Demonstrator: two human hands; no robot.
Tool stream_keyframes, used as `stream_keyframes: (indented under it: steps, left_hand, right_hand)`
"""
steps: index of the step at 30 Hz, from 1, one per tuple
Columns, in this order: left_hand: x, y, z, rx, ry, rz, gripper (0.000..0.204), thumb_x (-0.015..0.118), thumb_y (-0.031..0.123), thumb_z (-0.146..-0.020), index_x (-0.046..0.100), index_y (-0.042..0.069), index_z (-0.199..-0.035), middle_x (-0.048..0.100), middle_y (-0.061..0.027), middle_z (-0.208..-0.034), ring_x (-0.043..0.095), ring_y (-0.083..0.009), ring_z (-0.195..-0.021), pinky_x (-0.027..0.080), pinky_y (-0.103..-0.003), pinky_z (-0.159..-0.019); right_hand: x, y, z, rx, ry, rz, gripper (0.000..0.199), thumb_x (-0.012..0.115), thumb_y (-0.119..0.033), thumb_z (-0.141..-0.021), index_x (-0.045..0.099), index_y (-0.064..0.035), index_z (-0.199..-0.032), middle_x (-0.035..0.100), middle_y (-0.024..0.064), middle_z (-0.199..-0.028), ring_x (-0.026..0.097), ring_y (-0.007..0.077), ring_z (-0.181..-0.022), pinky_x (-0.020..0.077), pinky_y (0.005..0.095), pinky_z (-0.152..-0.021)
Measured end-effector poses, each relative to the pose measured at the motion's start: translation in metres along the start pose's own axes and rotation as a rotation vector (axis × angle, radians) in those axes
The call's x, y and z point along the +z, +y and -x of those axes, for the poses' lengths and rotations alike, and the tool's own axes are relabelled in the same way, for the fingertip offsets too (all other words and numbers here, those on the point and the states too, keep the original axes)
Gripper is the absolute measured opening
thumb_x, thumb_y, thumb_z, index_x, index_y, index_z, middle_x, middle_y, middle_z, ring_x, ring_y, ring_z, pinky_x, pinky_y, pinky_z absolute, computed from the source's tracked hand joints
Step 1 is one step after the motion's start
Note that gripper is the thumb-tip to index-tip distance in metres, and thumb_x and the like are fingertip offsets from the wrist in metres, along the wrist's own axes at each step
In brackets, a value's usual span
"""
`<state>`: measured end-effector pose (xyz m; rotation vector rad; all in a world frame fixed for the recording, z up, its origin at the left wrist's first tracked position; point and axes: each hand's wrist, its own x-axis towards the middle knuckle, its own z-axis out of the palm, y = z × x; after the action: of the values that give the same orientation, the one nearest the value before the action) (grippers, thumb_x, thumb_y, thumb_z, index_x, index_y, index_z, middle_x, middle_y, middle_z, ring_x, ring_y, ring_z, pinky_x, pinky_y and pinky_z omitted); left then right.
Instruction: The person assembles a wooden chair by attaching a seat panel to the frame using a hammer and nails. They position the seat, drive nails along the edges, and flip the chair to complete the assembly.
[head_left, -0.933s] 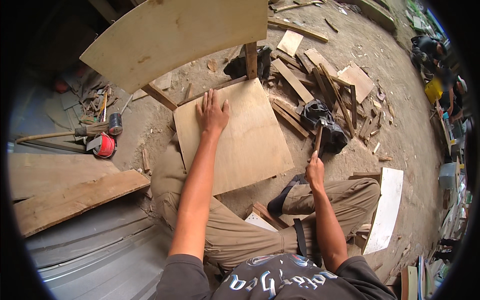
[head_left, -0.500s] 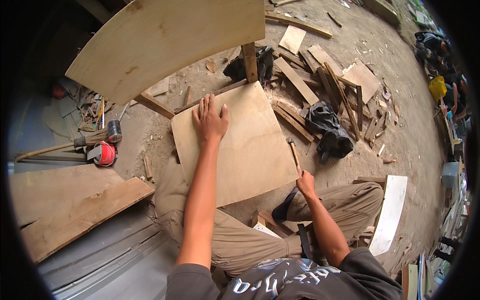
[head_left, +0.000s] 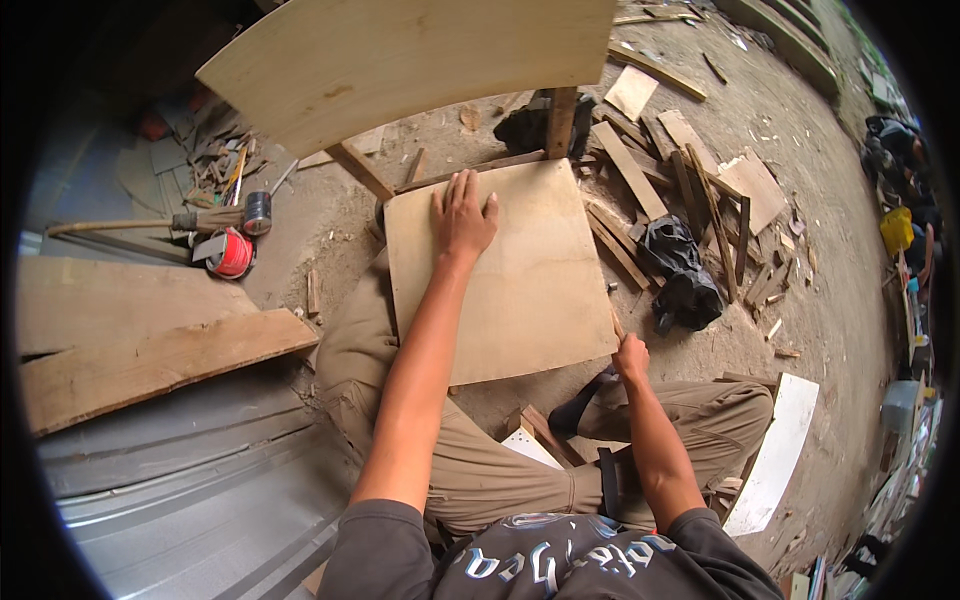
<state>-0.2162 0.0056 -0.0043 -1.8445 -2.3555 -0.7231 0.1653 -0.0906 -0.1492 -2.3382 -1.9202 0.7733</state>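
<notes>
My left hand (head_left: 466, 220) lies flat with fingers stretched on a square plywood panel (head_left: 510, 280), near its far left corner. The panel forms the seat of a wooden chair, and a larger curved-looking plywood backrest (head_left: 430, 70) rises behind it on wooden uprights. Beside the panel's right edge, my right hand (head_left: 631, 358) is closed around the wooden handle of a hammer (head_left: 617, 325). Part of the hammer is hidden by the panel's edge; its small dark head shows just beyond. The panel rests over my left thigh.
Scrap wood (head_left: 690, 180) and a black plastic bag (head_left: 680, 275) lie on the dirt floor at right. A red spool-like container (head_left: 232, 254), a dark can (head_left: 258, 213) and a broom (head_left: 130, 226) are at left, above a long plank (head_left: 170, 365). People work at far right.
The whole view has shifted, so the chair and scraps appear further right. The hammer has slipped lower behind the panel's right edge. My left hand keeps its place on the panel.
</notes>
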Motion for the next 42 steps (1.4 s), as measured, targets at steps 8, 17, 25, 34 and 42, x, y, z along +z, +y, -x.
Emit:
stream_keyframes:
  steps: [8, 17, 25, 34, 42]
  left_hand:
    - [-0.025, -0.050, 0.004, -0.021, 0.149, 0.143, 0.043, 0.061, 0.020, -0.087, 0.056, -0.004, -0.123, 0.055, -0.0202, -0.128, 0.050, -0.0378, -0.121, 0.037, -0.046, -0.107]
    - [-0.032, -0.033, 0.006, -0.035, 0.138, 0.094, 0.040, 0.057, 0.018, -0.089, 0.054, -0.003, -0.122, 0.053, -0.0205, -0.125, 0.050, -0.0375, -0.119, 0.039, -0.046, -0.104]
    - [-0.036, -0.031, -0.006, -0.115, 0.031, 0.086, 0.040, 0.058, 0.017, -0.089, 0.053, -0.004, -0.122, 0.051, -0.0200, -0.126, 0.047, -0.0381, -0.121, 0.037, -0.049, -0.106]
    - [-0.028, -0.037, -0.007, -0.082, -0.061, -0.034, 0.059, 0.048, 0.027, -0.095, 0.038, -0.002, -0.145, 0.041, -0.0209, -0.149, 0.032, -0.0333, -0.144, 0.017, -0.053, -0.120]
    - [-0.033, -0.039, -0.023, -0.112, -0.026, 0.017, 0.056, 0.049, 0.027, -0.094, 0.044, -0.002, -0.142, 0.045, -0.0198, -0.147, 0.038, -0.0340, -0.139, 0.019, -0.053, -0.118]
  right_hand:
    - [-0.128, -0.149, -0.025, -0.510, 0.748, -0.643, 0.021, 0.064, -0.007, -0.090, 0.060, 0.0014, -0.109, 0.060, 0.0204, -0.109, 0.060, 0.0311, -0.102, 0.0478, 0.0399, -0.089]
    - [-0.107, -0.329, -0.078, -1.164, 0.341, -0.122, 0.048, 0.069, -0.032, -0.088, 0.059, 0.0021, -0.120, 0.053, 0.0192, -0.128, 0.046, 0.0367, -0.125, 0.0390, 0.0439, -0.106]
    - [-0.106, -0.335, -0.077, -1.091, 0.292, -0.131, 0.053, 0.076, -0.033, -0.082, 0.054, -0.0040, -0.121, 0.051, 0.0183, -0.126, 0.045, 0.0398, -0.120, 0.0356, 0.0482, -0.103]
    - [-0.111, -0.344, -0.069, -1.057, 0.287, 0.036, 0.066, 0.063, -0.043, -0.088, 0.049, 0.0036, -0.134, 0.047, 0.0199, -0.138, 0.036, 0.0362, -0.136, 0.0165, 0.0543, -0.117]
    - [-0.099, -0.340, -0.084, -1.142, 0.418, -0.069, 0.054, 0.060, -0.035, -0.092, 0.052, 0.0023, -0.130, 0.053, 0.0202, -0.134, 0.043, 0.0348, -0.133, 0.0242, 0.0501, -0.116]
